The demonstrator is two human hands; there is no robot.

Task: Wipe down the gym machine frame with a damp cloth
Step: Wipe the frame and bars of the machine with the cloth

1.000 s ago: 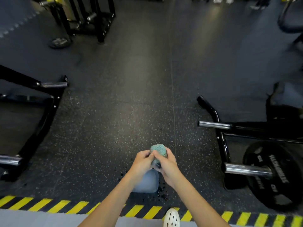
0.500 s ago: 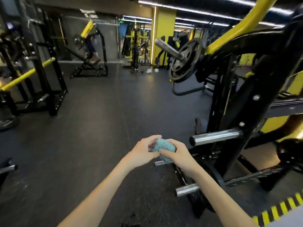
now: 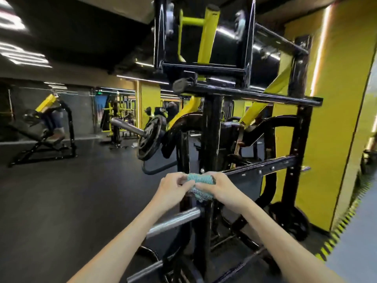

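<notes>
Camera now tilted up from floor to black steel machine frame [image 3: 211, 127]. Left hand [image 3: 171, 186] and right hand [image 3: 222, 187] both pinch bunched teal knitted cloth [image 3: 201, 180], lower centre, just before frame's upright.

A dark floor [image 3: 61, 201] runs back through the gym. The ceiling [image 3: 81, 27] is black, with blurred white light strips [image 3: 26, 56] at upper left. On the right stands a yellow wall [image 3: 342, 78] with a thin vertical light strip [image 3: 320, 48] along its edge. At its foot a yellow-and-black hazard stripe [image 3: 331, 241] borders paler grey flooring [image 3: 359, 242]. Far left, a black machine with a yellow arm [image 3: 43, 137] stands before a grey wall [image 3: 81, 115]. A yellow pillar [image 3: 150, 105] and yellow racks [image 3: 117, 113] show further back.
</notes>
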